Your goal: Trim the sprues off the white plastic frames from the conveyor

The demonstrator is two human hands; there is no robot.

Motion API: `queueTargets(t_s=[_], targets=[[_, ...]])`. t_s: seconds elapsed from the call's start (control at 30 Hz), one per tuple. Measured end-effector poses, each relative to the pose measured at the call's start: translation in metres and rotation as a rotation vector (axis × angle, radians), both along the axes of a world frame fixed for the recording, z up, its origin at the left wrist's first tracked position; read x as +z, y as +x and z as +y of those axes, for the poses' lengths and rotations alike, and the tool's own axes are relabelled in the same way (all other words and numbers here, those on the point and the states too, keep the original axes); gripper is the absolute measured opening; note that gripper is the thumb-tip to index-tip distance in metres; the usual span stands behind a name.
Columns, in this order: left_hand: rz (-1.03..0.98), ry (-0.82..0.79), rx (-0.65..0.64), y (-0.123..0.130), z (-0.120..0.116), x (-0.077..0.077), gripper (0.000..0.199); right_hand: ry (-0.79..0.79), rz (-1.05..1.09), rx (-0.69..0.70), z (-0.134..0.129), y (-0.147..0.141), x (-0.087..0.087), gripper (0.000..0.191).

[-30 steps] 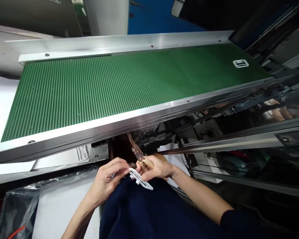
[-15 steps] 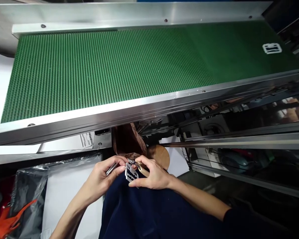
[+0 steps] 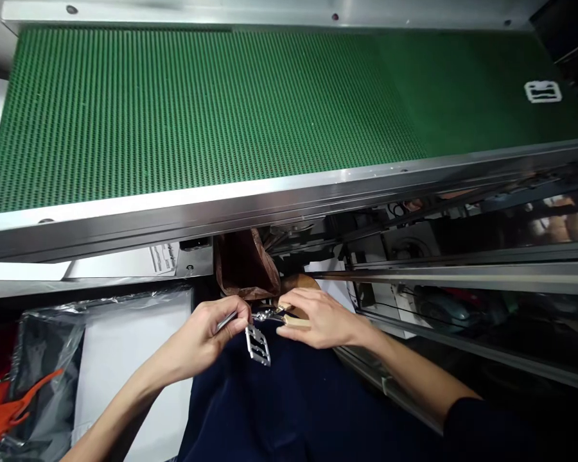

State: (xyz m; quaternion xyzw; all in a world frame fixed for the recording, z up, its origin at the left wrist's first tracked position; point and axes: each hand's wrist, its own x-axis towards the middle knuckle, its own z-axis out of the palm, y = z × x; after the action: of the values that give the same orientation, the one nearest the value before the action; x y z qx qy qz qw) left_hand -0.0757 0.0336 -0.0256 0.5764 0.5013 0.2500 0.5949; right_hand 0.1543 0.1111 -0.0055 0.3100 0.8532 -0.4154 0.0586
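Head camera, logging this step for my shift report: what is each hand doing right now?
Left hand: closed, pinching a thin metal piece.
Right hand: closed around a wooden-handled tool.
A slotted metal plate hangs between them; which hand carries it cannot be told.

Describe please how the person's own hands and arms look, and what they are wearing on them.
The left hand and right hand are bare and slim-fingered, with no gloves. Both forearms are bare, and no watch or bracelet shows on the wrists. The right sleeve is dark navy and ends near the elbow. The left sleeve is out of view.
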Motion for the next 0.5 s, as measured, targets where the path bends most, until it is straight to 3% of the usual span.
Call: queueTargets(t_s=[0.1,0.23,0.33,0.5], targets=[[0.010,-0.033,-0.010,0.001,0.002,0.000,0.026,0.091,-0.078,0.107,0.015,0.003,0.016,0.029],[-0.011,-0.073,-0.032,-0.002,0.002,0.002,0.025,0.061,-0.098,0.071,0.022,0.002,0.024,0.027],[-0.024,-0.082,-0.048,-0.003,0.002,0.002,0.025,-0.051,-0.097,-0.021,0.019,-0.002,0.019,0.032],[-0.080,-0.088,0.014,-0.001,0.006,-0.001,0.023,-0.320,-0.015,-0.130,-0.009,-0.019,-0.005,0.067]])
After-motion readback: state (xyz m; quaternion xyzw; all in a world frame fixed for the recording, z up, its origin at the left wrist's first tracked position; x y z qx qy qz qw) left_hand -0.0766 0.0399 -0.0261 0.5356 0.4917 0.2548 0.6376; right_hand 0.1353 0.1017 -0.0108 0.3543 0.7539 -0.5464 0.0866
